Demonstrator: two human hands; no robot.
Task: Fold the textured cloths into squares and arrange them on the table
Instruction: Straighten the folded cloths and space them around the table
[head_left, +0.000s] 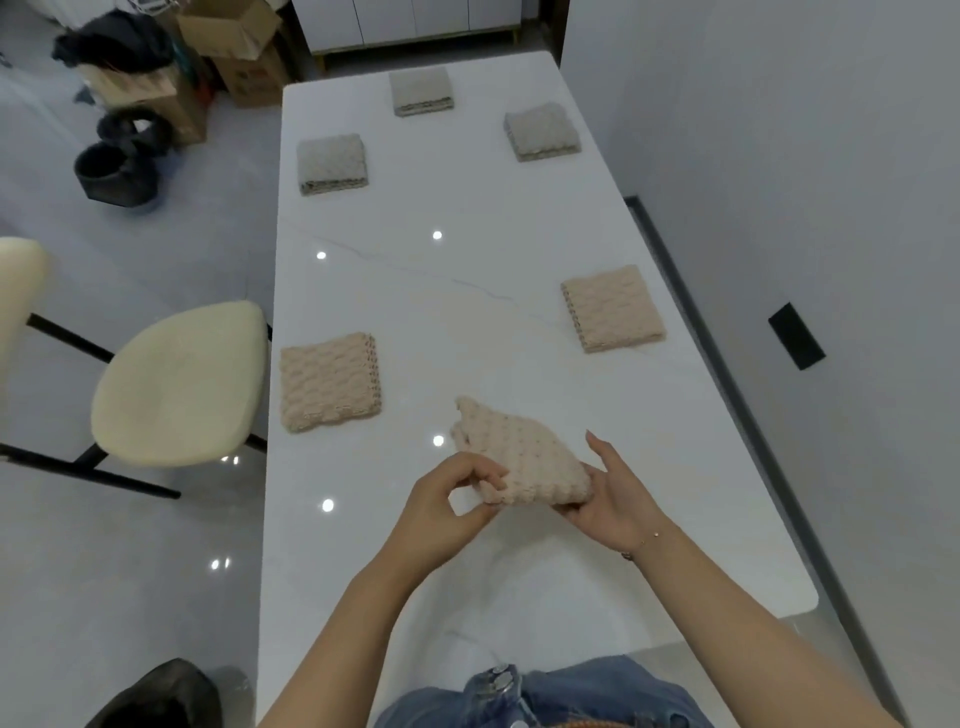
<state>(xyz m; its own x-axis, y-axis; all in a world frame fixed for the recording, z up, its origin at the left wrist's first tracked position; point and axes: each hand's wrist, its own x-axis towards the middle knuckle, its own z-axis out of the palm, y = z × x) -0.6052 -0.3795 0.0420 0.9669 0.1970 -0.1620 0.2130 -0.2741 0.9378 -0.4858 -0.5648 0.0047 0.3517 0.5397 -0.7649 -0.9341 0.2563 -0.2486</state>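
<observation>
- Holding a beige textured cloth (522, 457) above the near middle of the white table (467, 312), both hands work at its near edge: the left hand (447, 501) pinches the near-left corner between thumb and curled fingers, and the right hand (615, 499) grasps the near-right corner, its fingers extended along the cloth's right side.
- The held cloth is partly folded, its far corner raised off the tabletop.
- Two folded beige squares lie flat: one (330, 382) at the left edge, one (613, 309) near the right edge, with bare tabletop between them.
- Three folded grey squares sit at the far end: left (332, 163), far centre (422, 91), right (543, 132), all well apart.
- Cardboard boxes (234, 47) stand on the floor beyond the far-left corner, one with its flaps open; contents cannot be told. Dark round pots (117, 166) stand near them.
- A cream stool (176, 384) stands just beside the left edge; a grey wall (779, 156) runs along the right.
</observation>
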